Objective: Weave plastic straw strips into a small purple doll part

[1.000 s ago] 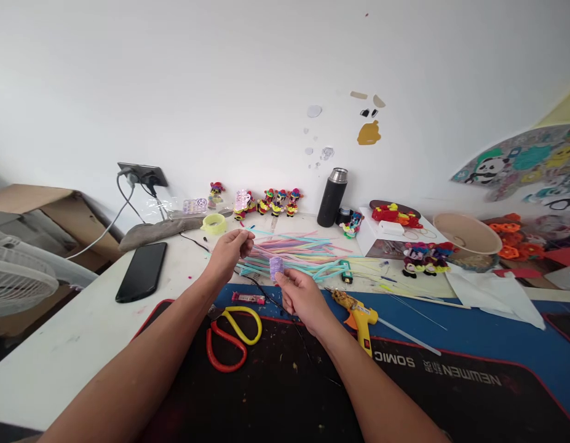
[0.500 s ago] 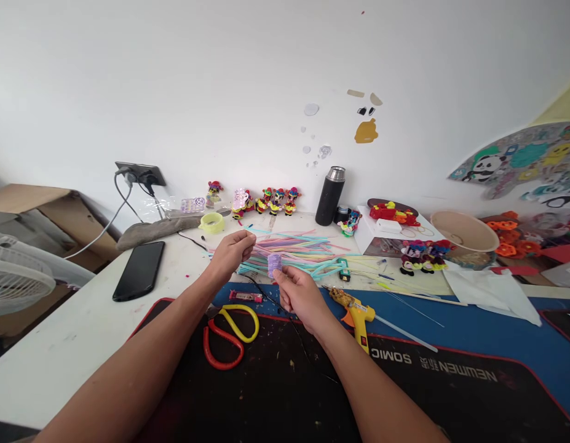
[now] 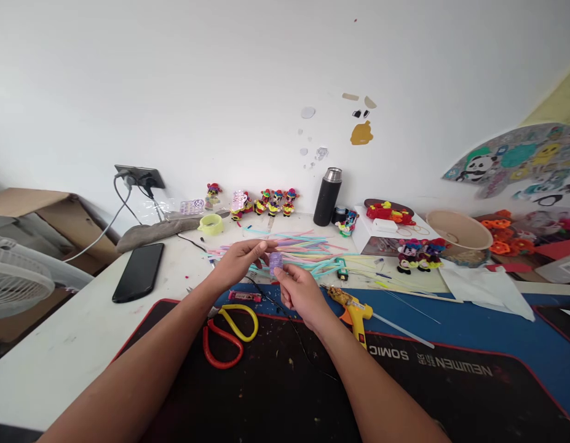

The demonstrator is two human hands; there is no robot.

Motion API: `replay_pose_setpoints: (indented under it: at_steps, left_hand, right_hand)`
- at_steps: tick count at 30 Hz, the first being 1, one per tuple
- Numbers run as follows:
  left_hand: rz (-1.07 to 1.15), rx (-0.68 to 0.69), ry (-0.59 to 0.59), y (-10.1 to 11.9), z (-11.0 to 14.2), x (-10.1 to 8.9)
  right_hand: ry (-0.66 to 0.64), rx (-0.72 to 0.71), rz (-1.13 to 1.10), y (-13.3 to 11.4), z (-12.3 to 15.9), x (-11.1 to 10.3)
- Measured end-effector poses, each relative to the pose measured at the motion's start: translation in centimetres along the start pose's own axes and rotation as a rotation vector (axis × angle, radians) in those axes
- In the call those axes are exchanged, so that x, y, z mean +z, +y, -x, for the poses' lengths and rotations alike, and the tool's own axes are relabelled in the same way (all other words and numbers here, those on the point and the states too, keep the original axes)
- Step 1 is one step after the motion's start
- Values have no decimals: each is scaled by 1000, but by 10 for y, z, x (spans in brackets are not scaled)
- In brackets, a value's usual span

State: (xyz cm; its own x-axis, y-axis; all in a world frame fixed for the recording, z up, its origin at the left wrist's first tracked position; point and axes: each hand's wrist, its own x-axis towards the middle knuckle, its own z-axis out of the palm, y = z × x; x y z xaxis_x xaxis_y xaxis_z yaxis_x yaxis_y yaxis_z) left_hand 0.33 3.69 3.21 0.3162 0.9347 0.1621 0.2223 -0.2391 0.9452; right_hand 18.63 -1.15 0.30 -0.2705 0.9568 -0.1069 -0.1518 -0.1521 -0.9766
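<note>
A small lilac fuzzy roll (image 3: 275,263), apparently wound from pipe cleaner, is pinched upright between the thumb and fingers of my right hand (image 3: 303,296). My left hand (image 3: 238,263) sits close at its upper left, thumb and fingers drawn together; whatever they grip is too small to make out. Behind both hands lies a spread of pastel pipe cleaners (image 3: 307,247). Below my left wrist rest scissors (image 3: 241,323) with one red and one yellow handle. A yellow hot glue gun (image 3: 357,315) lies to the right of my right hand.
A black phone (image 3: 138,272) and a pale yellow tape roll (image 3: 211,224) are on the left. Along the wall stand several colourful figurines (image 3: 275,202) and a black thermos (image 3: 328,198). A white box (image 3: 379,237) and a beige bowl (image 3: 460,231) sit right. A dark mat (image 3: 275,394) covers the front.
My left hand has moved right and slightly down, bringing its fingers up to the top of the lilac roll. My right hand keeps its hold; the view has shifted slightly.
</note>
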Motion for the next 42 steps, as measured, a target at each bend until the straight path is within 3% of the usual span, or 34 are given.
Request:
replay_pose_setpoints:
  at_steps: [5,8,14,20,34,40,42]
  left_hand:
    - [14,62,-178,2,4,-2]
    - [-77,108,-221,1,5,2]
    - [-353,211,-103,-5,7,14]
    - [-522,250,-85,-7,9,12]
    - [-547,258,-111,-5,10,10]
    - [-520,291,17,-2,3,-10]
    - [-556,277,0,-3,1,-17]
  right_hand:
    - [20,3,13,-2,0,0]
    - [30,14,1,-3,-1,-1]
    - [27,20,-63,-3,-1,-2]
    - [20,31,-50,-3,1,-1]
    - [9,42,-43,-4,3,1]
    - [115,1,-114,-13,1,-6]
    - [174,-20,-159,-15,-1,-11]
